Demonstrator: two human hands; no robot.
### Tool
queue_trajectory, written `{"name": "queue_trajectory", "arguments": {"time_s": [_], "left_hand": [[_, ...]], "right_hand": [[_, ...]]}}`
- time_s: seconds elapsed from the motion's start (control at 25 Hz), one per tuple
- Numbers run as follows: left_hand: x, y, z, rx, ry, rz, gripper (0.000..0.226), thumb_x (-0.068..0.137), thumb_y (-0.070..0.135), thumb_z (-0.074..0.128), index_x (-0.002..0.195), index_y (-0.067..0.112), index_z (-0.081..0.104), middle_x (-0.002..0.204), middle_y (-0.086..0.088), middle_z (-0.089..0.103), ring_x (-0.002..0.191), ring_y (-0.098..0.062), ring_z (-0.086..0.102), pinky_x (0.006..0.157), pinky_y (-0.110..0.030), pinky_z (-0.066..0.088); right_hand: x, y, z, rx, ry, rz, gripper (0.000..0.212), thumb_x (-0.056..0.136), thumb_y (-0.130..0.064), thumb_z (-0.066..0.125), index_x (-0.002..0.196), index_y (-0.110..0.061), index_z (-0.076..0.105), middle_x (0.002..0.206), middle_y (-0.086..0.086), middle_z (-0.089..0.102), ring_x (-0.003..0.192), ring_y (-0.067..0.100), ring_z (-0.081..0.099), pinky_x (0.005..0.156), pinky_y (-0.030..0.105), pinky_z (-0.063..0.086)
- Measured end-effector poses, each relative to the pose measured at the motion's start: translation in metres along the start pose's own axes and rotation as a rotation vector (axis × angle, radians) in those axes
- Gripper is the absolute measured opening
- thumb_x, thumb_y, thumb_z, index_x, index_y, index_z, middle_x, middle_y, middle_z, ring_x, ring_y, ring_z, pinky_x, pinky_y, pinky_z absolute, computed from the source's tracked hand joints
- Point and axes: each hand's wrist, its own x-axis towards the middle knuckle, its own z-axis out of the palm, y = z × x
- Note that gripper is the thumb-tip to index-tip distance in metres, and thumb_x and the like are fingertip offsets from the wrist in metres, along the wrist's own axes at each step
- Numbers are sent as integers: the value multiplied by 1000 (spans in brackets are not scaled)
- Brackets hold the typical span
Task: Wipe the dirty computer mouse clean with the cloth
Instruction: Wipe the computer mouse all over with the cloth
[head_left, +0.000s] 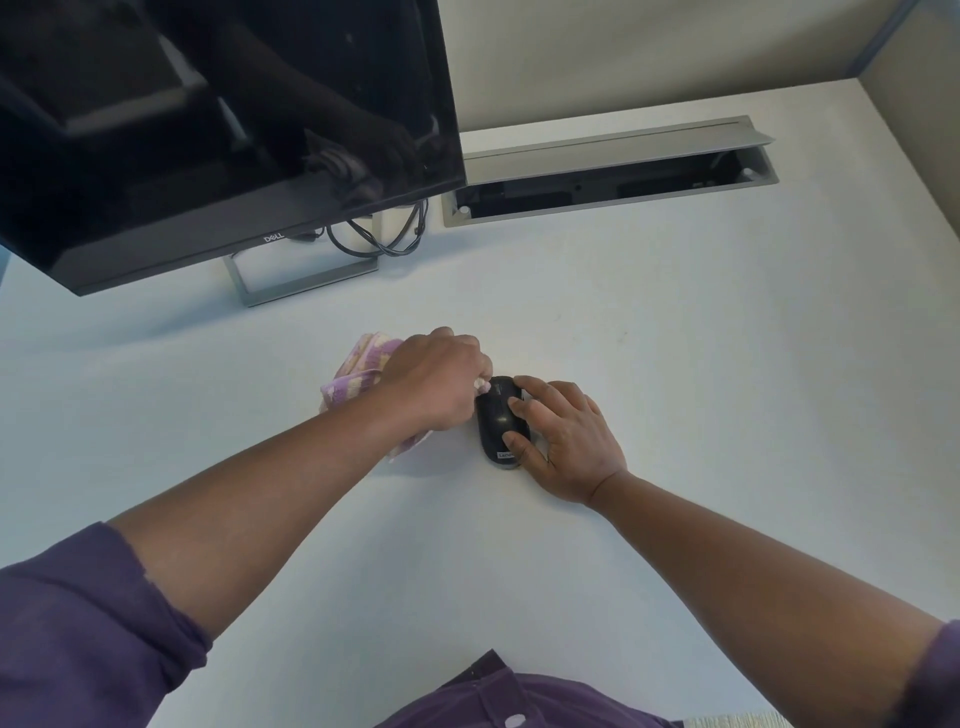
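Mid-frame on the bench (675, 338), the right hand (566, 441) pins the mouse (496, 415); the left hand (441, 384), bunched around the cloth (353, 382), rubs its left side. Next, probably, the top.

A person in a dark purple shirt (519, 699), its sleeves (78, 623) pushed up above the elbows at the frame's lower corners, forearms bare; a pale button (515, 720) shows at bottom centre.
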Motion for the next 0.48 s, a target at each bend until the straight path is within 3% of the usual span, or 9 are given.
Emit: {"name": "queue_trajectory", "arguments": {"time_s": [0.2, 0.48], "left_hand": [[4, 13, -2, -125, 1, -17, 16, 94, 31, 62, 103, 37, 74, 107, 15, 63, 106, -17, 52, 76, -33, 35], [5, 15, -2, 19, -31, -12, 18, 93, 27, 63, 106, 33, 73, 113, 11, 65, 107, -21, 53, 74, -32, 33]], "right_hand": [[0, 0, 0, 11, -2, -2, 41, 99, -50, 50, 125, -20, 59, 146, 2, 56, 115, 36, 52, 93, 48, 48], [0, 0, 0, 6, 2, -1, 42, 98, -49, 50, 124, -18, 61, 145, 4, 57, 115, 38, 53, 93, 49, 48]]}}
